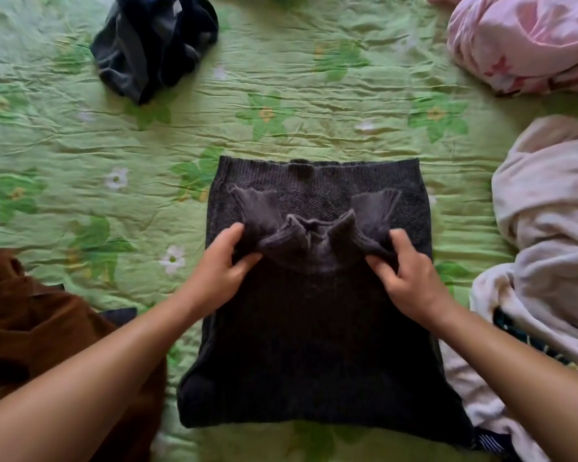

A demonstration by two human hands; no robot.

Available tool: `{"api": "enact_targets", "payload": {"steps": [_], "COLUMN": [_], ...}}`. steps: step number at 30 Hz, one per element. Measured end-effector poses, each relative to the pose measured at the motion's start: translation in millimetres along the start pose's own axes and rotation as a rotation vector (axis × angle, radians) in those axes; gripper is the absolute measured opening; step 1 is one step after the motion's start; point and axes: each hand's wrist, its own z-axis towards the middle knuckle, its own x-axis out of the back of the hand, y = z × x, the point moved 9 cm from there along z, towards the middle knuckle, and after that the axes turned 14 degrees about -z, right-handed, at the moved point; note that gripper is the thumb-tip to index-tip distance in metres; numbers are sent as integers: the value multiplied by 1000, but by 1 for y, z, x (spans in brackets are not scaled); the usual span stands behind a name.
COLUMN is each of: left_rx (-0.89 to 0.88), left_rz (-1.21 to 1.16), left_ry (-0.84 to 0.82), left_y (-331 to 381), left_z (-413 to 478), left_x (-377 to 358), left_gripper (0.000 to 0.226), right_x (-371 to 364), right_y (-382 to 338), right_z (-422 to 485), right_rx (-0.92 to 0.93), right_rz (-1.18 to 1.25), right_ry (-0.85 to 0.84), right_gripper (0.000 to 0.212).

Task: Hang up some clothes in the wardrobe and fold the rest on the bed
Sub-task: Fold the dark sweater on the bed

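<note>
My left hand (226,261) and right hand (402,271) pinch the dark sweater's (314,345) folded top edge, flat on the bed (281,95). Uneven pulling could spill the tucked sleeves sideways.

no writing, brand, number or sign can be read anywhere. a small pale patch like a label (177,7) sits on the dark blue garment (154,45) near the far left of the bed (314,95), too blurred to read.
</note>
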Motion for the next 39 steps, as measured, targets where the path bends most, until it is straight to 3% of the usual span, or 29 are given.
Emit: {"api": "enact_targets", "payload": {"steps": [3,7,9,12,16,20,22,25,29,32,34,39], "left_rx": [51,322,393,439,596,485,438,386,54,114,157,165], "left_rz": [-25,61,25,-70,-182,-57,54,69,337,550,569,574], "left_ry": [51,101,139,181,193,316,378,436,263,76,21,20], "left_y": [8,-33,-49,-60,-73,-65,-63,-45,-4,-36,-57,-63], "left_z": [40,75,75,71,62,71,72,55,6,-26,-30,-23], "left_x": [19,25,26,29,29,55,65,58,14,-17,-22,-20], "left_gripper": [44,44,47,49,22,14,11,32,59,71,75,77], "right_x": [22,-15,-22,-22,-30,0,1,8,5,-28,-36,-18], "right_y": [-1,39,53,71,92,88,86,81,66,77,87,92], "right_z": [36,86,96,100,93,113,114,89,19,-21,-25,-16], "right_rx": [-15,-273,-354,-412,-507,-392,-393,-510,-559,-566,-580,-579], "right_rz": [-53,-177,-164,-51,176,-165,-168,3,125,78,58,-235], "right_ry": [75,-215,-223,-167,-199,-64,-66,31,91,-69,-102,-19], "right_gripper": [36,61,69,50,30,26,34,52,67,58,48,67]}}
